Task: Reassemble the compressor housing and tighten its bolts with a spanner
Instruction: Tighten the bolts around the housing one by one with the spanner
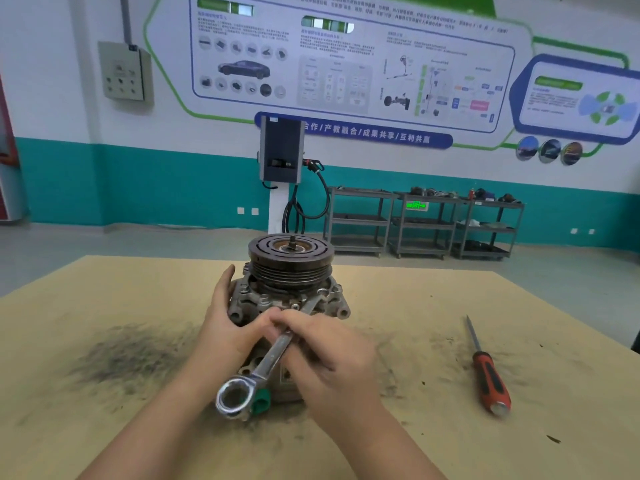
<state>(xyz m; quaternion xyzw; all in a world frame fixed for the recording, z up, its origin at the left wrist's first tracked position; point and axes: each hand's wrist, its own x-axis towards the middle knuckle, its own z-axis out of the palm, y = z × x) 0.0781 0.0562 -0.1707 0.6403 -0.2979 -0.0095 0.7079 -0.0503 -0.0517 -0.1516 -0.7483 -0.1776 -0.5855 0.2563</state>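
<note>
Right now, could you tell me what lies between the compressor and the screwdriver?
Only bare, grime-flecked tabletop separates the compressor from the screwdriver in the head view.

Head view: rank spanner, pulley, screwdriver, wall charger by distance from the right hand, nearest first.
From the right hand:
1. spanner, gripped in it.
2. pulley, just beyond, atop the compressor.
3. screwdriver, lying on the table to the right.
4. wall charger, on the far wall.
</note>
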